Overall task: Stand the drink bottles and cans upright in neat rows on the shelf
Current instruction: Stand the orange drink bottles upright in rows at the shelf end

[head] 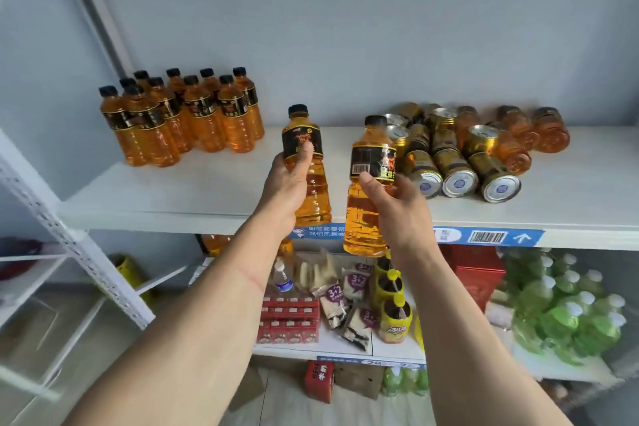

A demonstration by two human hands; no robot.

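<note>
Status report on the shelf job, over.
Left hand and right hand each grip one orange bottle. Standing group back left. Cans lying right. Nothing blocking.

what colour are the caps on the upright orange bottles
Black caps on the upright orange plastic bottles, head view.

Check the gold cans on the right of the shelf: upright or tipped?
Tipped. The gold cans lie on their sides on the shelf, round ends facing the camera.

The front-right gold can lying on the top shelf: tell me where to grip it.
Grip the front-right gold can around its cylindrical side wall, coming from above: it lies on its side, base toward you, another can close on its left, open shelf on its right.
</note>
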